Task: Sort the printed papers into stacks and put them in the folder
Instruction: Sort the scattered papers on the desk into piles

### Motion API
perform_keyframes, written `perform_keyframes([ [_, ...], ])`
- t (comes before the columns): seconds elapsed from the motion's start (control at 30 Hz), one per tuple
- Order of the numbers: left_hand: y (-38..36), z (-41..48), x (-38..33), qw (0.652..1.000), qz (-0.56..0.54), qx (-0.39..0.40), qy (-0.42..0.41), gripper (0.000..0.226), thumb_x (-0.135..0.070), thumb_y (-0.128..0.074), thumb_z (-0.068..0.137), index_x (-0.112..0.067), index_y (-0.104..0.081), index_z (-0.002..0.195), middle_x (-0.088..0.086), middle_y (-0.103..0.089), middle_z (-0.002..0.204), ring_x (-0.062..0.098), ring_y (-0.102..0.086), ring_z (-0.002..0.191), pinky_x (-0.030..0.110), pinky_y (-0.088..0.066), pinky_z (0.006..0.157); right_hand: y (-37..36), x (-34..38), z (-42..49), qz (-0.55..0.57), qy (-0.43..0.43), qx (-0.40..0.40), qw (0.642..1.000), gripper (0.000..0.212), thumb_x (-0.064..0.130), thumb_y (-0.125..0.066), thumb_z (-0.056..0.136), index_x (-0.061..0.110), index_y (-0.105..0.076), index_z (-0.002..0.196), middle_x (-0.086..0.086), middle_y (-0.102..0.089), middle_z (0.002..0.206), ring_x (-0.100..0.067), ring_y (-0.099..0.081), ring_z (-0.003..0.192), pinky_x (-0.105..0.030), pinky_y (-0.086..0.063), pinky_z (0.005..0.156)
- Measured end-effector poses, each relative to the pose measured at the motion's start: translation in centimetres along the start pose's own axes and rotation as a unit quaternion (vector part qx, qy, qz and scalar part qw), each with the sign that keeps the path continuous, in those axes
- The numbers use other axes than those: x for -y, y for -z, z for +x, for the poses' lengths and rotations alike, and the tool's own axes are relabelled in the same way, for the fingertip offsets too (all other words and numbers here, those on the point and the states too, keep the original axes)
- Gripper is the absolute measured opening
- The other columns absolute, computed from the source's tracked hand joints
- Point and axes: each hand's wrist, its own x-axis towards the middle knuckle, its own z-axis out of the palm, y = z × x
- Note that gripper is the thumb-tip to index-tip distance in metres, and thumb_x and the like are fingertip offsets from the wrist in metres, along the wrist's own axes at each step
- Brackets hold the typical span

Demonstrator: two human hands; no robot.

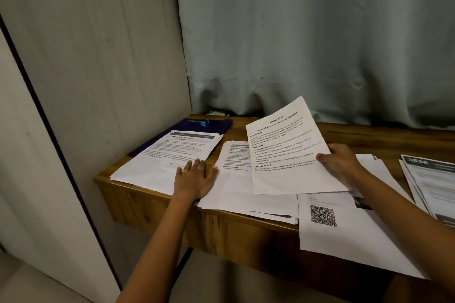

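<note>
Right hand (341, 161): pinches tilted white printed sheet (288, 155) at its 3 o'clock edge.
Left hand (194, 177): flat, pressing white paper stack (167, 155).
Likely drop: middle white pile (234, 179), 9 o'clock of Right hand.

The held sheet (288, 152) hides the fingers of the right hand (342, 162); the left stack (167, 155) covers most of the folder (216, 125).

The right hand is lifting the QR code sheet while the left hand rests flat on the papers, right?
No: the head view shows the right hand lifting the Tablecloth Replacement sheet; the QR code sheet lies on the table. The left hand does rest flat.
</note>
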Motion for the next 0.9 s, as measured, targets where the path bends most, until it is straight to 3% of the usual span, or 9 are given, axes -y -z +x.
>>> perform_keyframes([
  [0.13,0.9,0.1,-0.6,1.0,-0.02,0.009,-0.004,0.071,-0.061,-0.015,0.097,-0.017,-0.017,0.153,0.005,-0.012,0.161,0.028,-0.006,0.148,0.054,-0.001,0.117,0.7,0.3,-0.5,0.015,0.003,-0.004,1.0,0.019,-0.001,-0.062,0.086,0.0,-0.064,0.106,-0.008,-0.065,0.102,-0.028,-0.065,0.087,-0.033,-0.051,0.075],
  [0.27,2.2,-0.6,-3.3,0.995,-0.072,-0.036,-0.059,0.068,-0.057,-0.019,0.099,-0.018,-0.013,0.154,0.007,-0.008,0.161,0.026,-0.005,0.148,0.051,0.001,0.117,1.8,0.3,-0.8,0.042,-0.003,-0.009,0.999,0.017,-0.001,-0.062,0.085,0.005,-0.065,0.1,-0.009,-0.068,0.108,-0.029,-0.068,0.089,-0.044,-0.055,0.084],
  [0.37,2.7,-1.4,-6.3,0.983,-0.128,-0.057,-0.117,0.072,-0.06,-0.021,0.094,-0.019,-0.016,0.154,0.005,-0.013,0.161,0.023,-0.009,0.148,0.049,-0.003,0.119,3.0,0.3,-1.4,0.028,-0.004,-0.034,0.999,0.013,0.002,-0.062,0.084,0.011,-0.066,0.093,-0.008,-0.07,0.103,-0.028,-0.068,0.086,-0.044,-0.057,0.08],
  [0.57,1.5,-2.7,-12.7,0.97,-0.171,-0.016,-0.17,0.07,-0.059,-0.025,0.094,-0.022,-0.016,0.153,0.002,-0.013,0.161,0.023,-0.01,0.148,0.05,-0.008,0.119,5.7,-0.3,-2.7,0.039,-0.017,-0.047,0.998,0.015,0.006,-0.06,0.087,0.015,-0.066,0.097,-0.006,-0.071,0.105,-0.027,-0.069,0.088,-0.047,-0.057,0.08],
  [0.7,0.2,-3.0,-15.6,0.954,-0.195,-0.003,-0.229,0.074,-0.068,-0.022,0.092,-0.026,-0.017,0.153,-0.002,-0.016,0.16,0.02,-0.011,0.148,0.051,-0.005,0.118,7.2,0.0,-3.9,0.045,-0.032,-0.071,0.996,0.015,0.006,-0.058,0.089,0.013,-0.064,0.101,0.0,-0.068,0.099,-0.024,-0.068,0.088,-0.037,-0.058,0.078],
  [0.8,-1.0,-3.1,-17.4,0.943,-0.206,0.009,-0.261,0.087,-0.076,-0.016,0.081,-0.027,-0.015,0.153,-0.004,-0.015,0.16,0.016,-0.009,0.148,0.049,-0.002,0.117,8.8,-0.3,-4.6,0.028,-0.032,-0.111,0.993,0.015,0.009,-0.06,0.085,0.012,-0.066,0.098,0.0,-0.07,0.1,-0.024,-0.069,0.087,-0.04,-0.058,0.08],
  [0.9,-2.1,-3.6,-19.1,0.937,-0.204,0.016,-0.283,0.089,-0.076,-0.016,0.079,-0.028,-0.013,0.154,-0.003,-0.012,0.161,0.016,-0.005,0.148,0.047,0.001,0.118,10.1,-0.1,-5.8,0.028,-0.025,-0.144,0.989,0.015,0.001,-0.056,0.085,0.008,-0.064,0.097,-0.003,-0.069,0.098,-0.021,-0.066,0.086,-0.03,-0.057,0.07],
])
